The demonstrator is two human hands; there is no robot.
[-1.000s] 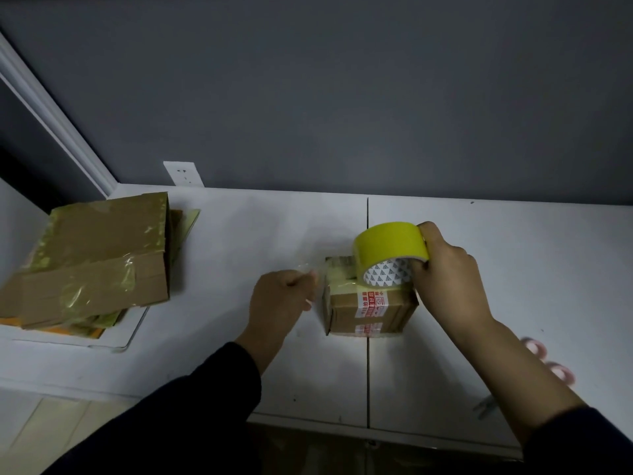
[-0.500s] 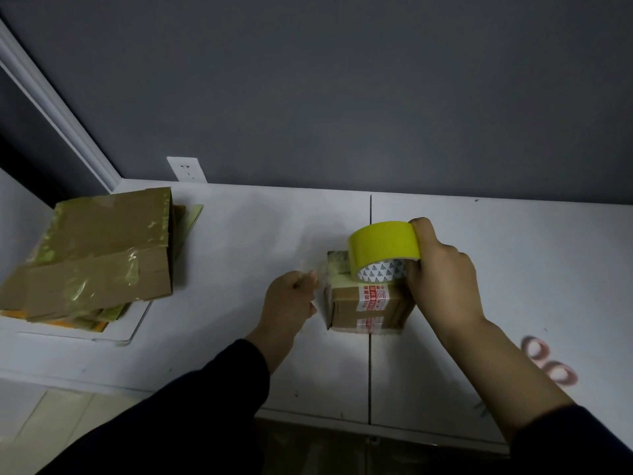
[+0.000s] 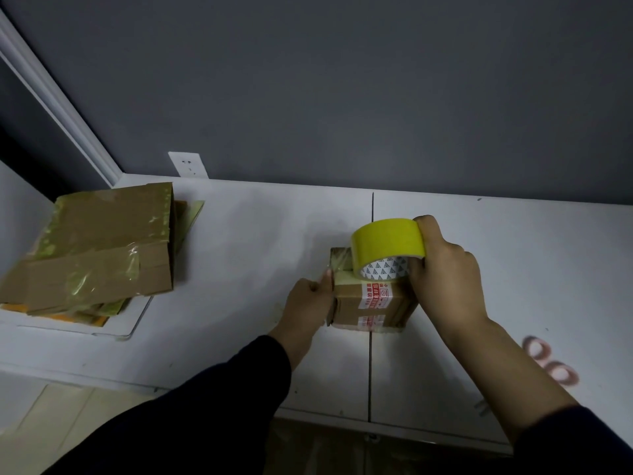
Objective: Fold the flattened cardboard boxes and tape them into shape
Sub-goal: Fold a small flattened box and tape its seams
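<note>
At the far left a stack of flattened boxes, brown cardboard streaked with shiny yellowish tape, lies on a white tray whose left side is cut off by the frame; the lower sheets show only as orange and yellow edges. Behind the stack a white wall socket sits just above the white bench. Near the middle, the left hand comes out of a dark sleeve with its fingers curled, thumb and forefinger pinching the end of a clear strip of tape at the upper left edge of a small folded box. The hand hides the box's left face. The box stands on the bench across a dark seam and carries red-and-white labels too small to read. On its top rests a yellow tape roll, standing on edge. The right hand grips the roll from the right, thumb over the rim, and covers the box's right side. Far right, two pink loops, blurred, look like scissor handles.
</note>
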